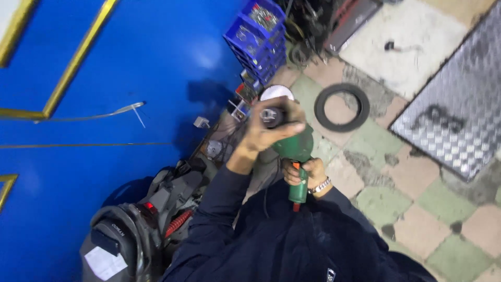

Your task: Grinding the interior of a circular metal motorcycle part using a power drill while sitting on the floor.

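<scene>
One green grinder [297, 156] with a white disc was held over the tiled floor [412, 209], just left of one black rubber ring [342, 107]. The left hand [274, 128] was closed around its side handle; the right hand [305, 175] gripped its slim body.
</scene>
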